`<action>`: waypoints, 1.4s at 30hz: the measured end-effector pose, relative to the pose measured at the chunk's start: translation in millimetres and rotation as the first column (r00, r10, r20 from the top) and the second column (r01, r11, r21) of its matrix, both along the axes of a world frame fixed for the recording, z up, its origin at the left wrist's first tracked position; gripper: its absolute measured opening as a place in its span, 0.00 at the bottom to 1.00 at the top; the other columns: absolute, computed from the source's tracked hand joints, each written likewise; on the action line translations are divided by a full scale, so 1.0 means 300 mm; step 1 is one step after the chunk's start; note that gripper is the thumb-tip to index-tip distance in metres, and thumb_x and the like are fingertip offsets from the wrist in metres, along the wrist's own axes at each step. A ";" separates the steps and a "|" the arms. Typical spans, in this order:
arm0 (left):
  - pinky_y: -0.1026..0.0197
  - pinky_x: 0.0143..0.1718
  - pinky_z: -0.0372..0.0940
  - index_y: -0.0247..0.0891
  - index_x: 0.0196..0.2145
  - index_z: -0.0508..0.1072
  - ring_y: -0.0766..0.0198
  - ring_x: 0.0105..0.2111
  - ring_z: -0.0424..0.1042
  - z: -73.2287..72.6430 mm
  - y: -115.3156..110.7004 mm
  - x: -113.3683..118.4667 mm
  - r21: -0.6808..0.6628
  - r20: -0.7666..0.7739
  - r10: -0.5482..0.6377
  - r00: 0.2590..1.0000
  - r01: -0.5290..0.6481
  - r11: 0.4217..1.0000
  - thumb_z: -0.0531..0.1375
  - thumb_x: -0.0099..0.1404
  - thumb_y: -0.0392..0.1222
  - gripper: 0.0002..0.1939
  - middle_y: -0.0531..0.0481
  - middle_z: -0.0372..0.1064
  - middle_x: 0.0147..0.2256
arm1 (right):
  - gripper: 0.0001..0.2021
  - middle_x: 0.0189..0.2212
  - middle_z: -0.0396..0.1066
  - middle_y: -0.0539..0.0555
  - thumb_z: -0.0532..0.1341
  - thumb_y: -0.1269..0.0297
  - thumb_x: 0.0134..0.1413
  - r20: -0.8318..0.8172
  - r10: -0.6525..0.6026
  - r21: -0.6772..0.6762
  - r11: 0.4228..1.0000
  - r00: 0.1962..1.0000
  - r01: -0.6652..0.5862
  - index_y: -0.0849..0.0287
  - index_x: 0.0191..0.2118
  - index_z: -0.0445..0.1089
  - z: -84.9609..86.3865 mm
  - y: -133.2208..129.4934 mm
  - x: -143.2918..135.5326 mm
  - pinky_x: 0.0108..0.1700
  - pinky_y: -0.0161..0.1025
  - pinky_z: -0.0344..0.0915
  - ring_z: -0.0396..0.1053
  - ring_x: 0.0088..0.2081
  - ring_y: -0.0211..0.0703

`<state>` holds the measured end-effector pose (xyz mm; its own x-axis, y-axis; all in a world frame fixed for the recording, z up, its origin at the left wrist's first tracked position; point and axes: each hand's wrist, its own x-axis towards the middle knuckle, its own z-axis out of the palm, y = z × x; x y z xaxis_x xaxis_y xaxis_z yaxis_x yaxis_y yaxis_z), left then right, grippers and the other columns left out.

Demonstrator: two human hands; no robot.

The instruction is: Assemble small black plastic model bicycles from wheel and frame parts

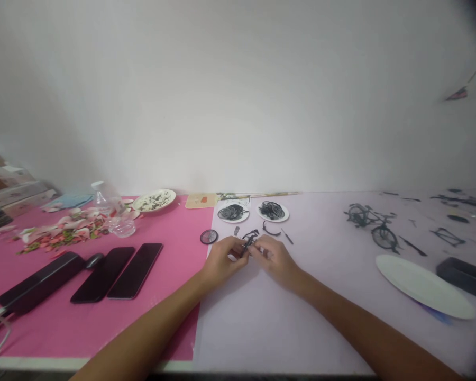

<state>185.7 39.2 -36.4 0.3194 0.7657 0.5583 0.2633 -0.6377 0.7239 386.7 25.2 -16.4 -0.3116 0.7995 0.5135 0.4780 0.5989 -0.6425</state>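
Between my two hands is a small black model bicycle part (pixel 250 236), partly covered by fingers. My left hand (pixel 224 260) pinches it from the left, and my right hand (pixel 278 260) closes on it from the right. A loose black spoked wheel (pixel 209 236) lies left of my hands, across the seam of the two table covers. A tiny black piece (pixel 236 230) lies just beyond my left hand. Beyond the right one are a curved black strip (pixel 271 230) and a thin dark rod (pixel 287 236). Two small white plates farther back hold black wheels (pixel 233 212) and similar parts (pixel 272 210).
On the right are a black model bicycle (pixel 371 225), scattered black parts (pixel 447 236), a white oval plate (pixel 424 288) and a dark case (pixel 466 276). Left are two phones (pixel 135 271), a black power bank (pixel 42 283), a clear bottle (pixel 110 209) and artificial petals (pixel 69 227).
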 end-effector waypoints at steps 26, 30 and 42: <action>0.65 0.31 0.72 0.36 0.44 0.77 0.66 0.29 0.74 0.002 0.003 0.005 0.026 -0.007 0.013 1.000 -0.013 1.000 0.65 0.62 0.38 0.11 0.49 0.75 0.30 | 0.15 0.28 0.69 0.52 0.58 0.61 0.69 0.004 0.015 -0.013 1.000 1.000 -0.015 0.56 0.29 0.72 0.004 0.003 0.004 0.33 0.39 0.64 0.67 0.32 0.43; 0.64 0.32 0.73 0.36 0.46 0.77 0.65 0.30 0.76 0.004 0.001 0.004 0.046 -0.003 0.009 1.000 -0.009 0.999 0.64 0.63 0.37 0.13 0.48 0.76 0.32 | 0.10 0.29 0.69 0.52 0.61 0.63 0.65 -0.029 -0.002 -0.015 1.000 1.000 0.002 0.56 0.30 0.70 0.001 -0.003 -0.003 0.32 0.38 0.65 0.68 0.34 0.43; 0.65 0.32 0.72 0.36 0.46 0.78 0.65 0.31 0.76 0.021 -0.007 0.003 0.088 -0.023 -0.002 1.000 0.004 0.996 0.64 0.64 0.37 0.12 0.48 0.76 0.32 | 0.04 0.33 0.70 0.52 0.60 0.65 0.62 -0.049 0.025 -0.058 0.998 0.998 -0.028 0.56 0.34 0.68 0.011 -0.013 0.002 0.33 0.37 0.66 0.69 0.35 0.42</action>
